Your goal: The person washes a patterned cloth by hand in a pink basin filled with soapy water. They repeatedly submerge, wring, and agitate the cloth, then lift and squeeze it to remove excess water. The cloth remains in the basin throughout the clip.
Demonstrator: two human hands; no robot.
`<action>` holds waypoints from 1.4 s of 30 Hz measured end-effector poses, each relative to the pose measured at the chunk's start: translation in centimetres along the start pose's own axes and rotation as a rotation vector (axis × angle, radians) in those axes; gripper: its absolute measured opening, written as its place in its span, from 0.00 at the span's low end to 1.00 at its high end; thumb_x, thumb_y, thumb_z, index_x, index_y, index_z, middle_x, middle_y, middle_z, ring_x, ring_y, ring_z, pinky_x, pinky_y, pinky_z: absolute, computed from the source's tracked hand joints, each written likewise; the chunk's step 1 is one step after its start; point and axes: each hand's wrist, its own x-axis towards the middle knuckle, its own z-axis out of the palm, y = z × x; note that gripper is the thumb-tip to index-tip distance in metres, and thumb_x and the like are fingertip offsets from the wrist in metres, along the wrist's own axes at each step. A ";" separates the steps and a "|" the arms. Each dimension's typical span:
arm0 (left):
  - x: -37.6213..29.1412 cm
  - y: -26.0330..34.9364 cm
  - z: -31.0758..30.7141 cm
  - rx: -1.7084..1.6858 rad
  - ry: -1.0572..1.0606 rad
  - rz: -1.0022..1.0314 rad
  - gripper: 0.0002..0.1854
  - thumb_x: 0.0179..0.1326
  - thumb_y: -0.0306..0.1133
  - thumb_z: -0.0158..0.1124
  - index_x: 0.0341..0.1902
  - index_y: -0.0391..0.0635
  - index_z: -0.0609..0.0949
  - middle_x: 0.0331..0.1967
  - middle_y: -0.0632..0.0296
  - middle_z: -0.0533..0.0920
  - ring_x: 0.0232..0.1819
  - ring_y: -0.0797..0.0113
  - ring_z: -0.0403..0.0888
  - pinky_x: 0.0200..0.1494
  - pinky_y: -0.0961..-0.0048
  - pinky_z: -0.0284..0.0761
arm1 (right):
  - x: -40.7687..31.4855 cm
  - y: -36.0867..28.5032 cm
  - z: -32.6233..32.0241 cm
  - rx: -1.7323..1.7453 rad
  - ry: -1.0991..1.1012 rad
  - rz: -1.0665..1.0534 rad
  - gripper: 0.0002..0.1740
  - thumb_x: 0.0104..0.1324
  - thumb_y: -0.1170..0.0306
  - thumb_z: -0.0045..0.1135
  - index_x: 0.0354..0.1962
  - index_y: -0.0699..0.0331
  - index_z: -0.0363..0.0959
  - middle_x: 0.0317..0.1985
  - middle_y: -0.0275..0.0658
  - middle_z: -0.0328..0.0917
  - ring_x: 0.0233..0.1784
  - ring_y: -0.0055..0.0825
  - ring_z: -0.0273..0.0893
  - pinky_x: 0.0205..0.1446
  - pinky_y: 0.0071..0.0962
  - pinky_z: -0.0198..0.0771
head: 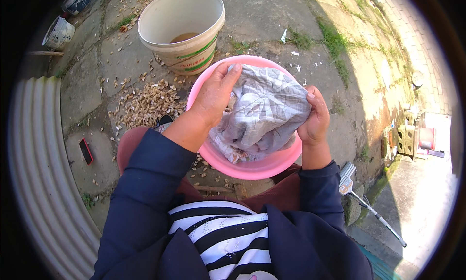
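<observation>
A pink plastic basin (pixel 251 172) stands in front of me, with crumpled wet-looking cloth in it. My left hand (pixel 214 92) pinches the upper left edge of a grey and white patterned cloth (pixel 265 101) between thumb and fingers. At the cloth's right edge, my right hand (pixel 316 118) grips it with the thumb on top. The cloth is stretched between both hands over the basin, its lower part bunched. Beneath it at the lower left lies a pale fabric with a small print (pixel 229 150). What lies under the cloth is hidden.
A large white bucket (pixel 182 48) with brownish liquid stands beyond the basin. Empty-looking nut shells (pixel 153 101) lie heaped at its left. A red-edged phone (pixel 86 151) lies on the concrete near a corrugated sheet (pixel 43 170). At right lies a squeeze mop (pixel 375 210); small buckets (pixel 60 33) stand far left.
</observation>
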 end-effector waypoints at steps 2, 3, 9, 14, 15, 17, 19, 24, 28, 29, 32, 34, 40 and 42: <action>-0.6 1.3 0.0 -0.043 -0.021 0.055 0.20 0.74 0.46 0.51 0.55 0.42 0.77 0.42 0.67 0.77 0.44 0.79 0.71 0.49 0.80 0.68 | -0.3 -1.0 1.1 -0.110 0.062 -0.033 0.05 0.63 0.71 0.49 0.27 0.61 0.66 0.31 0.30 0.71 0.36 0.17 0.67 0.44 0.20 0.63; -0.6 1.2 -0.3 0.011 -0.022 0.093 0.20 0.75 0.46 0.50 0.55 0.41 0.76 0.41 0.68 0.77 0.44 0.79 0.71 0.49 0.80 0.67 | -0.3 -1.3 1.3 -0.145 0.080 -0.031 0.06 0.63 0.71 0.50 0.27 0.61 0.66 0.30 0.29 0.71 0.35 0.16 0.67 0.43 0.19 0.62; 1.1 0.3 -1.5 0.208 -0.031 0.234 0.24 0.74 0.46 0.50 0.56 0.34 0.76 0.46 0.63 0.78 0.49 0.75 0.71 0.57 0.76 0.66 | 0.0 -1.3 0.6 -0.282 0.137 0.026 0.07 0.65 0.72 0.53 0.27 0.60 0.68 0.27 0.24 0.69 0.32 0.11 0.63 0.39 0.16 0.58; 1.4 0.0 -1.5 0.103 0.023 0.143 0.20 0.74 0.40 0.52 0.58 0.36 0.77 0.53 0.61 0.80 0.55 0.74 0.75 0.59 0.75 0.68 | 0.0 -1.2 0.7 -0.288 0.145 0.022 0.08 0.66 0.72 0.53 0.26 0.59 0.68 0.26 0.22 0.67 0.31 0.10 0.61 0.38 0.15 0.56; 1.6 -0.3 -1.8 0.071 0.014 0.134 0.20 0.74 0.40 0.52 0.59 0.36 0.77 0.53 0.61 0.80 0.55 0.74 0.75 0.59 0.75 0.69 | 0.0 -1.1 0.4 -0.293 0.129 0.032 0.07 0.65 0.71 0.53 0.28 0.60 0.68 0.28 0.24 0.68 0.32 0.11 0.62 0.39 0.15 0.57; 2.0 -0.8 -2.1 0.033 0.017 0.123 0.24 0.74 0.43 0.50 0.60 0.33 0.75 0.55 0.57 0.78 0.57 0.71 0.73 0.63 0.74 0.64 | 0.0 -1.0 -0.6 -0.303 0.096 0.052 0.05 0.65 0.71 0.51 0.30 0.61 0.69 0.31 0.27 0.70 0.35 0.15 0.65 0.43 0.17 0.59; 2.0 -0.8 -2.0 0.012 0.016 0.112 0.27 0.74 0.45 0.49 0.62 0.32 0.74 0.57 0.55 0.78 0.59 0.69 0.72 0.65 0.74 0.62 | 0.0 -0.9 -0.9 -0.295 0.093 0.062 0.05 0.65 0.71 0.51 0.29 0.61 0.69 0.30 0.26 0.70 0.35 0.14 0.65 0.43 0.17 0.59; 1.9 -0.6 -2.0 -0.049 0.044 0.116 0.20 0.73 0.39 0.52 0.60 0.37 0.76 0.54 0.60 0.79 0.55 0.72 0.76 0.59 0.73 0.70 | 0.1 -1.0 0.4 -0.281 0.125 0.044 0.07 0.66 0.71 0.53 0.27 0.60 0.68 0.26 0.23 0.68 0.31 0.10 0.61 0.38 0.15 0.57; 1.3 0.0 -1.7 -0.058 0.040 0.109 0.20 0.73 0.38 0.53 0.60 0.37 0.76 0.55 0.61 0.79 0.55 0.72 0.76 0.59 0.73 0.70 | 0.2 -0.8 0.4 -0.248 0.125 0.065 0.07 0.67 0.72 0.53 0.28 0.60 0.69 0.27 0.24 0.70 0.31 0.11 0.64 0.39 0.16 0.59; 1.3 0.0 -1.8 -0.068 0.038 0.100 0.20 0.73 0.38 0.53 0.60 0.37 0.76 0.55 0.61 0.79 0.55 0.72 0.76 0.59 0.73 0.70 | 0.2 -0.7 0.5 -0.236 0.124 0.072 0.07 0.67 0.72 0.53 0.28 0.60 0.69 0.27 0.24 0.71 0.32 0.11 0.64 0.39 0.16 0.60; 1.5 -0.2 -2.3 -0.086 0.041 0.078 0.19 0.73 0.39 0.53 0.59 0.38 0.77 0.54 0.61 0.79 0.54 0.72 0.77 0.58 0.73 0.71 | 0.3 -0.6 0.4 -0.250 0.120 0.088 0.07 0.68 0.71 0.53 0.29 0.60 0.69 0.28 0.24 0.72 0.32 0.11 0.66 0.39 0.16 0.62; 1.8 -0.5 -2.5 -0.097 0.050 0.073 0.19 0.73 0.39 0.53 0.59 0.38 0.77 0.54 0.61 0.80 0.54 0.72 0.77 0.58 0.72 0.71 | 0.3 -0.4 0.3 -0.242 0.123 0.098 0.07 0.68 0.70 0.54 0.29 0.60 0.70 0.28 0.24 0.72 0.32 0.11 0.66 0.39 0.16 0.61; 1.5 -0.1 -1.6 -0.111 0.066 0.025 0.24 0.73 0.43 0.50 0.60 0.35 0.76 0.54 0.57 0.79 0.56 0.70 0.75 0.62 0.73 0.66 | 0.2 -0.1 -0.1 -0.223 0.144 0.118 0.07 0.69 0.69 0.55 0.31 0.60 0.70 0.29 0.24 0.72 0.33 0.11 0.66 0.41 0.16 0.62; 1.8 -0.3 -2.5 -0.157 0.046 -0.028 0.23 0.73 0.43 0.51 0.60 0.35 0.76 0.55 0.58 0.79 0.56 0.70 0.75 0.62 0.73 0.67 | 0.3 0.2 -0.7 -0.224 0.120 0.118 0.08 0.70 0.66 0.54 0.34 0.61 0.73 0.32 0.25 0.74 0.35 0.12 0.68 0.44 0.17 0.63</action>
